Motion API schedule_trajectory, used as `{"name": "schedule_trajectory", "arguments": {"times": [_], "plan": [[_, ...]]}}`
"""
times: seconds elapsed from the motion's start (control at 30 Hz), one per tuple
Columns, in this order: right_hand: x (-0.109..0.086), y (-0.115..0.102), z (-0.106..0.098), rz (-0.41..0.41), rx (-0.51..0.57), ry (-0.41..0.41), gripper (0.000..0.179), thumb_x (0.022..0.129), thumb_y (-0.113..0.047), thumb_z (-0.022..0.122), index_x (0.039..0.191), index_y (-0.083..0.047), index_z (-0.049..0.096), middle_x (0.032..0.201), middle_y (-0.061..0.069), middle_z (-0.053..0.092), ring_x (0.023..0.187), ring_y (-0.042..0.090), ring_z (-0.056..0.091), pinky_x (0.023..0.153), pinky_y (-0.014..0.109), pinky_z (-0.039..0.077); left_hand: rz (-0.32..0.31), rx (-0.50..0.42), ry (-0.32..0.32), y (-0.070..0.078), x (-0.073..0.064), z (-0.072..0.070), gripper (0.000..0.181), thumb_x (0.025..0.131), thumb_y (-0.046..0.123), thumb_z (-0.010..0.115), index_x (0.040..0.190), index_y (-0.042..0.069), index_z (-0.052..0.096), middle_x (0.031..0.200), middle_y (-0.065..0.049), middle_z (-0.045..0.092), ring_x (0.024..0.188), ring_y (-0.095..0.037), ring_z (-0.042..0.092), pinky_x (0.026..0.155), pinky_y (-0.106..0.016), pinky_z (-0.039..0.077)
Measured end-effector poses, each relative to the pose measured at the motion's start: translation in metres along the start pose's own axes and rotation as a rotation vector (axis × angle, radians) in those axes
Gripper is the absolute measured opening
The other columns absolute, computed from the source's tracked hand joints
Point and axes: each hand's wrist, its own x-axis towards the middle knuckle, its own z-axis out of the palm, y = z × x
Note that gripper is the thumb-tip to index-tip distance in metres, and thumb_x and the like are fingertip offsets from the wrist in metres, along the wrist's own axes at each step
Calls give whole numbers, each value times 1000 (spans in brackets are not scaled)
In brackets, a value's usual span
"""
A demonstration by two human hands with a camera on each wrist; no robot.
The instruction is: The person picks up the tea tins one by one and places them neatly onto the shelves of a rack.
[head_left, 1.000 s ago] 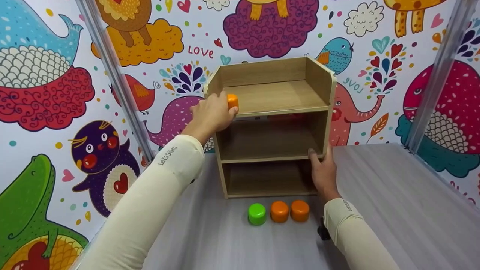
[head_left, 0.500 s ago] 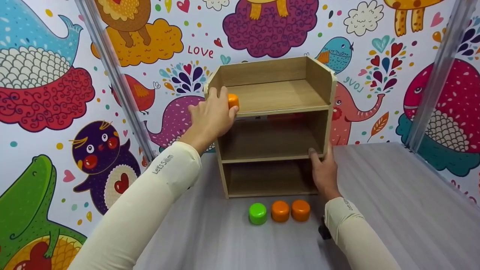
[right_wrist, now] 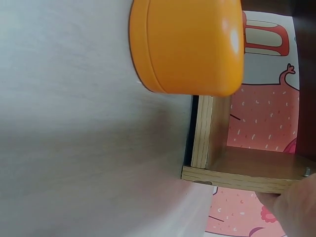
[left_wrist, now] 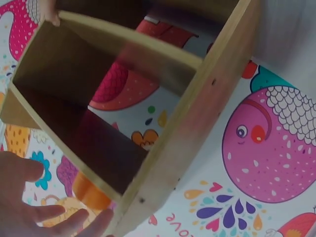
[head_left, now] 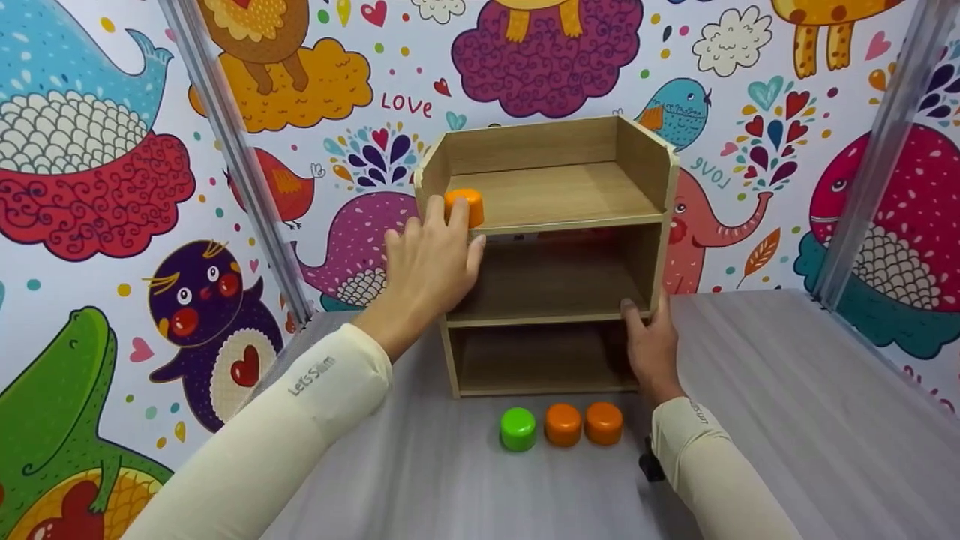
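My left hand (head_left: 427,262) is at the front left of the wooden shelf unit's (head_left: 562,196) top board. Its fingers are spread and extended, with two fingertips right at a small orange cylinder (head_left: 472,204) standing on that board. In the left wrist view, the loosely spread left hand (left_wrist: 17,192) shows a gap between its thumb and the orange cylinder (left_wrist: 88,190). My right hand (head_left: 651,349) grips the unit's right side panel, thumb in front near the middle board. The right wrist view shows part of that hand (right_wrist: 302,205) at the panel edge.
On the grey table (head_left: 765,420), in front of the unit, stand a green cylinder (head_left: 517,429) and two orange ones, the left one (head_left: 562,425) close beside the right one (head_left: 604,424). Cartoon-printed walls (head_left: 420,45) enclose the back and sides.
The left hand has let go of the orange cylinder and drawn down and back a little, its fingers extended. The cylinder stays on the top board. The right hand keeps its grip.
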Motion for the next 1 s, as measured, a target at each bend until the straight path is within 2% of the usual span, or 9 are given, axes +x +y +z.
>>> {"name": "schedule_trajectory", "arguments": {"times": [0.2,0.33,0.5,0.83,1.0], "plan": [[1,1,0,-3,0,1,71,103,-48,56,160,-48,14,164,-2,30,145,28,38,124,53,25,60,52,24,4,-20,10,52,100,48,56,139,15,53,128,-15,57,98,-34,61,83,-54,50],[2,1,0,-9,-11,6,71,103,-47,56,160,-46,15,164,-2,32,144,27,39,124,53,26,92,60,5,7,-31,20,49,100,48,55,137,16,55,129,-15,58,107,-36,60,86,-58,49],[1,2,0,-6,-12,5,71,103,-47,57,160,-46,15,163,-2,32,144,27,39,123,53,28,113,36,-67,9,-45,34,46,101,48,55,134,16,56,126,-13,57,110,-36,60,90,-60,48],[2,3,0,-9,-30,28,71,102,-47,57,160,-46,16,163,-1,33,143,27,40,124,51,26,165,-6,-161,14,-75,74,42,101,46,57,129,15,59,120,-11,58,102,-36,61,83,-56,49],[2,0,0,-7,-18,17,71,102,-48,57,160,-48,15,164,-3,31,144,26,39,125,51,26,213,-7,-270,20,-92,93,43,102,48,55,132,17,58,124,-11,59,103,-36,63,87,-58,50]]}}
